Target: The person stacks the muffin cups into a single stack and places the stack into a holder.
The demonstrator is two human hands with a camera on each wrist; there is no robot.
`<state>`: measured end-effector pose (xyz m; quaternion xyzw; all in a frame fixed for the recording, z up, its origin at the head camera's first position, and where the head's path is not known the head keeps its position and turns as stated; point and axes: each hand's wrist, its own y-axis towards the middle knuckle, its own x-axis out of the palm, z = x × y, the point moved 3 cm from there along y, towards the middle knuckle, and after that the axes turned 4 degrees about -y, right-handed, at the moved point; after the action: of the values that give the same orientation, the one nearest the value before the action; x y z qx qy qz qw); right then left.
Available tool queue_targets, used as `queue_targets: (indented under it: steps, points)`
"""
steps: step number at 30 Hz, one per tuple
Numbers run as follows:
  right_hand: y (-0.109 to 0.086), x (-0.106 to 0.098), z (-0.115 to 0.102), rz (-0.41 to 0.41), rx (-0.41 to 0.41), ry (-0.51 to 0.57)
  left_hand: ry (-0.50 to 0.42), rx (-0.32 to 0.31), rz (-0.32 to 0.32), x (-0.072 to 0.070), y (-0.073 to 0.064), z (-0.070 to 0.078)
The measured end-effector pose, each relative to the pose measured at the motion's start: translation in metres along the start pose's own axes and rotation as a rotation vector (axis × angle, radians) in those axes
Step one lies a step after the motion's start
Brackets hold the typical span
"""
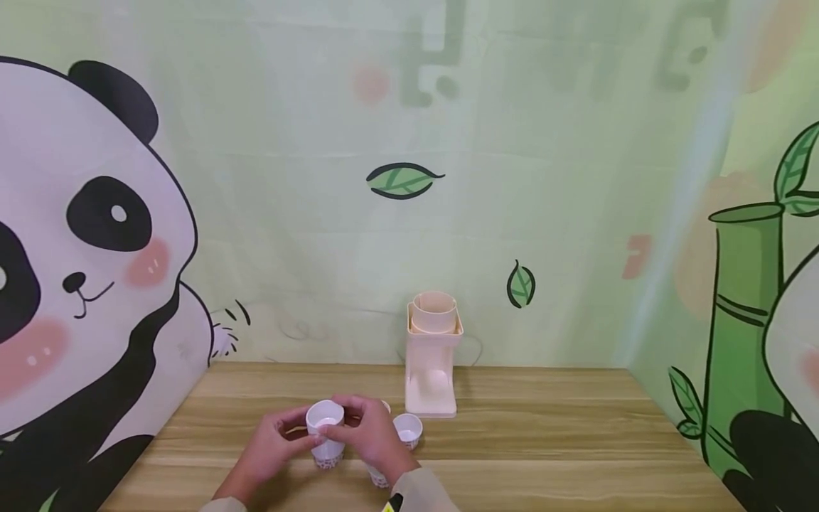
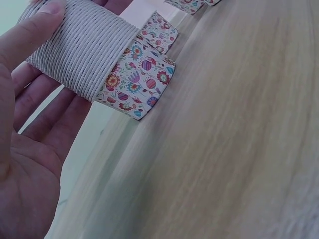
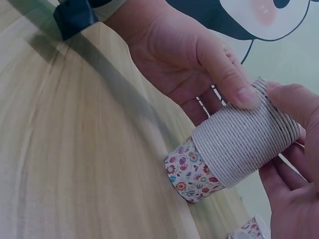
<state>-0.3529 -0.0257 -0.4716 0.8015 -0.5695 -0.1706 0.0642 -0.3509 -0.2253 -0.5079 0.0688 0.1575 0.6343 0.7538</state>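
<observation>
A tall stack of nested paper cups (image 1: pixel 327 444) is between my hands, its many white rims forming a ridged column above a floral-printed bottom cup (image 3: pixel 192 172). My left hand (image 1: pixel 271 444) grips the stack from the left, thumb (image 2: pixel 47 15) on the near side and fingers behind. From the other side my right hand (image 1: pixel 377 434) holds it near the top, with its thumb (image 3: pixel 294 97) across the rims. The stack's floral base is close over the wooden table (image 1: pixel 544 441). In the head view, my right hand partly covers other cups.
Just right of my right hand stands a small white cup (image 1: pixel 408 429) with a patterned base. Another patterned cup (image 1: pixel 379 478) shows below that hand. Behind them is a pale pink stand (image 1: pixel 430 384) with a round tube (image 1: pixel 435 313) on top, near the printed backdrop (image 1: pixel 307 235).
</observation>
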Motion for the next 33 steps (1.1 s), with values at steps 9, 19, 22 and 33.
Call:
queue_targets:
  steps: [9, 19, 22, 33]
  points:
    - [-0.009, -0.010, 0.003, 0.073, -0.040, -0.029, 0.005, -0.013, 0.006, 0.002, 0.000, 0.000]
    - [-0.031, -0.039, 0.004, 0.211, -0.034, -0.029, 0.026, -0.025, 0.001, 0.001, -0.001, 0.001]
    - [-0.040, -0.047, 0.003, 0.236, -0.030, -0.046, 0.028, -0.025, 0.004, 0.001, -0.001, 0.002]
    - [-0.075, -0.068, 0.007, 0.305, 0.046, -0.113, 0.021, -0.019, 0.001, -0.001, 0.000, 0.001]
